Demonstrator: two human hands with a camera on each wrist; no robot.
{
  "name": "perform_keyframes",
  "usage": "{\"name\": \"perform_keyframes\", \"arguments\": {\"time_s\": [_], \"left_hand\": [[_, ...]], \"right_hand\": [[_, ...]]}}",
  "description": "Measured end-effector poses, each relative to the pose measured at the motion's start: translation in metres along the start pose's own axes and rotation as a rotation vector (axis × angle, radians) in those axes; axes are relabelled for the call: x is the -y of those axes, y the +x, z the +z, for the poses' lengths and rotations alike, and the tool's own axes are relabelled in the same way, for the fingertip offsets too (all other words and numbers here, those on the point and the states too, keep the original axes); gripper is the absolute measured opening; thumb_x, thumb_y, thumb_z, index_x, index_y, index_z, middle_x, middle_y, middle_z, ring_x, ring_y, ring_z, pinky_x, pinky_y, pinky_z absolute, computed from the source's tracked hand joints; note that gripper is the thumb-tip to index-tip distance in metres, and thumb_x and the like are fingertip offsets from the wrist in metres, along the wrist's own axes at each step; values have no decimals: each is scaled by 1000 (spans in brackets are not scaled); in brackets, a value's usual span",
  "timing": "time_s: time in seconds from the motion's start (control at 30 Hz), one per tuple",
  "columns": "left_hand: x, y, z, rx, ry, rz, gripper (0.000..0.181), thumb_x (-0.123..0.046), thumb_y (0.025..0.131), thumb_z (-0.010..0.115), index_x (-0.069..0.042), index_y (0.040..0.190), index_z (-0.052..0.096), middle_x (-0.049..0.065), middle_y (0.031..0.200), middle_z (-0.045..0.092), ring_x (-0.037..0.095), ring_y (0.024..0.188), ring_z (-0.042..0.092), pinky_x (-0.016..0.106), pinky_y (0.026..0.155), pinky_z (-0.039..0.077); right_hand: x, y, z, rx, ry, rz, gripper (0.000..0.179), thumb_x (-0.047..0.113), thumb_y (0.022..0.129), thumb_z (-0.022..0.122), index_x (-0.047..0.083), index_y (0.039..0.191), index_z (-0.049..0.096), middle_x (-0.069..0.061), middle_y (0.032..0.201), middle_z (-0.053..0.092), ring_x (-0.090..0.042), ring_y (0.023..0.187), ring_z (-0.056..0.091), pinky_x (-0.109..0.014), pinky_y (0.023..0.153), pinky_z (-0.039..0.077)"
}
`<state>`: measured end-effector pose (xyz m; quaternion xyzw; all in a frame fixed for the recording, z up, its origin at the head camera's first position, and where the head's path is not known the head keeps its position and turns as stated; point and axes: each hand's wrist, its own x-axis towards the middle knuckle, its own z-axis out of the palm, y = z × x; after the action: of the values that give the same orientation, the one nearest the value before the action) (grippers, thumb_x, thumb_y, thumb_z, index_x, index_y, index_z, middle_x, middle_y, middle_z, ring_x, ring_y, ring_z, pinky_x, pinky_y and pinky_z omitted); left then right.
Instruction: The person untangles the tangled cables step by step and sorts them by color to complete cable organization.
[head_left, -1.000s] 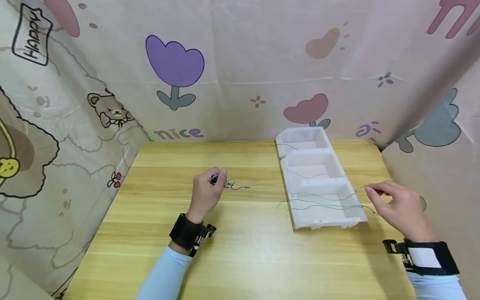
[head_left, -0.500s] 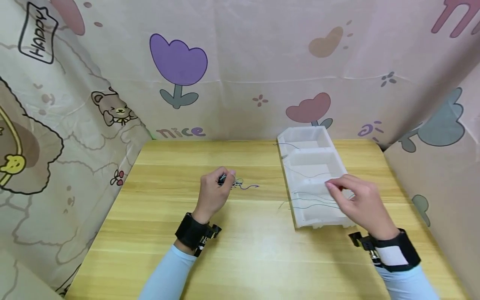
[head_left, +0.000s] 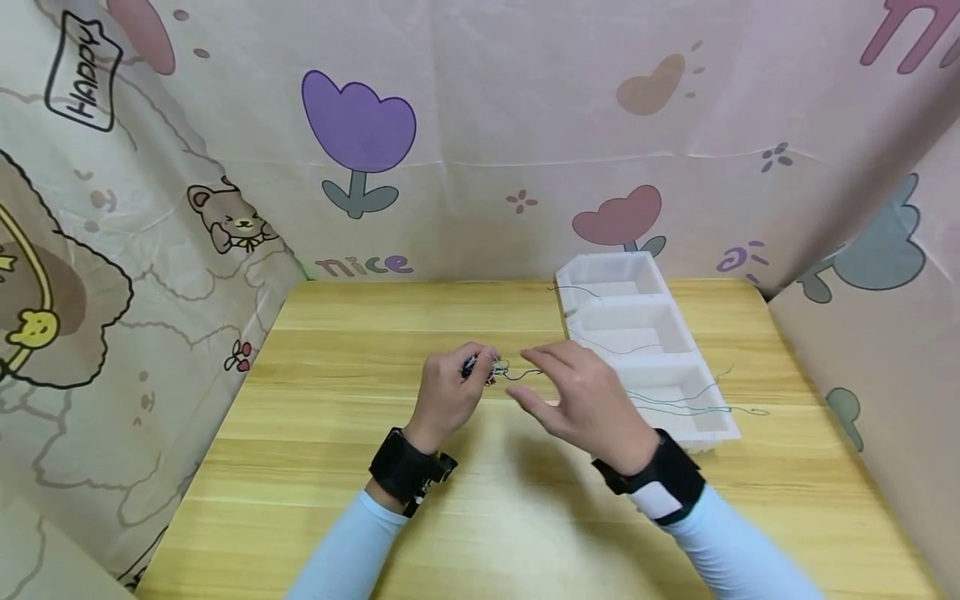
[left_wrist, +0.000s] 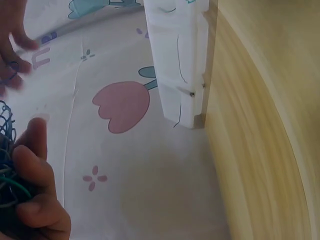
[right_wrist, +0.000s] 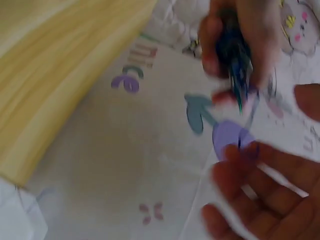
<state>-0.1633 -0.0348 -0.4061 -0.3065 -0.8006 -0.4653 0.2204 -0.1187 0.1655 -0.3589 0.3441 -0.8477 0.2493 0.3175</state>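
In the head view my left hand [head_left: 448, 396] grips a tangled bundle of thin coloured wires [head_left: 471, 367], its fingers curled round them. Blue, green and pale loops of the bundle [left_wrist: 7, 167] show in the left wrist view. From it a loose dark-blue wire [head_left: 519, 377] sticks out to the right. My right hand [head_left: 588, 400] is just to the right, thumb and fingers spread apart, its fingertips close by that loose end. In the right wrist view a blue strand [right_wrist: 240, 140] overlaps the fingertips.
A white tray [head_left: 681, 359] with three compartments stands on the right of the wooden table [head_left: 360, 467]. Several greenish wires [head_left: 686, 408] lie across its front compartment, and single strands cross the other two. A patterned cloth [head_left: 465, 125] hangs behind the table.
My right hand has moved left from the tray's right side to beside the left hand, and its pinching fingers have spread. The wire it pinched now lies over the front compartment.
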Motion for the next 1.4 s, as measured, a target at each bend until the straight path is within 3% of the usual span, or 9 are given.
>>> {"name": "perform_keyframes", "arguments": {"time_s": [0.13,0.23,0.43,0.7,0.9,1.07,1.23,1.3,1.4], "left_hand": [[-2,0,6,2,15,47,25,-25,98,47,-13,89,67,-7,70,64,-3,48,44,20,42,40],[-2,-1,9,-7,29,63,24,-23,98,48,-13,87,67,-7,69,63,-1,44,38,20,40,36],[0,-2,10,-18,43,47,28,-26,97,49,-11,83,68,-10,63,59,0,40,31,21,37,31],[9,-7,2,11,82,16,29,-32,96,50,-18,73,63,-13,51,45,2,37,28,23,35,25],[19,-16,0,7,70,-14,38,-26,98,47,-18,61,48,-10,45,28,4,36,18,21,36,15],[17,-14,1,-4,39,-28,40,-26,99,43,-19,60,40,-8,46,26,6,36,18,20,37,15],[16,-11,3,-25,35,-23,37,-27,99,43,-18,63,47,-8,45,30,6,35,20,22,35,17],[16,-10,5,-23,41,-9,35,-27,99,43,-18,65,50,-9,46,33,4,35,22,22,34,19],[15,-10,9,-23,56,21,33,-25,99,44,-18,67,53,-10,47,37,2,36,24,22,34,21]], "right_hand": [[5,-1,21,126,-45,91,30,37,86,65,9,74,64,1,63,56,-11,58,51,-30,48,46],[6,-3,29,202,-13,135,37,30,91,60,17,58,48,7,50,37,-7,45,36,-24,39,32],[3,-5,31,252,64,164,38,23,95,54,20,59,40,9,55,26,-7,47,31,-24,41,29],[-10,-12,20,220,114,162,31,19,95,53,20,65,47,10,55,33,-3,46,33,-23,40,33],[-21,-24,14,126,123,177,39,13,92,52,23,57,38,12,50,29,1,41,28,-19,35,25],[-27,-24,17,24,95,128,38,12,88,52,22,54,37,12,52,30,-2,44,30,-21,36,26],[-29,-18,19,-35,-39,102,20,23,87,57,8,76,64,0,67,56,-15,62,50,-34,51,44],[-25,-15,21,-38,-71,59,24,26,87,59,3,89,67,-5,78,62,-21,73,55,-40,61,47],[-19,-11,25,-5,-105,-36,27,27,86,61,2,94,67,-8,83,63,-24,80,56,-46,68,45]]}}
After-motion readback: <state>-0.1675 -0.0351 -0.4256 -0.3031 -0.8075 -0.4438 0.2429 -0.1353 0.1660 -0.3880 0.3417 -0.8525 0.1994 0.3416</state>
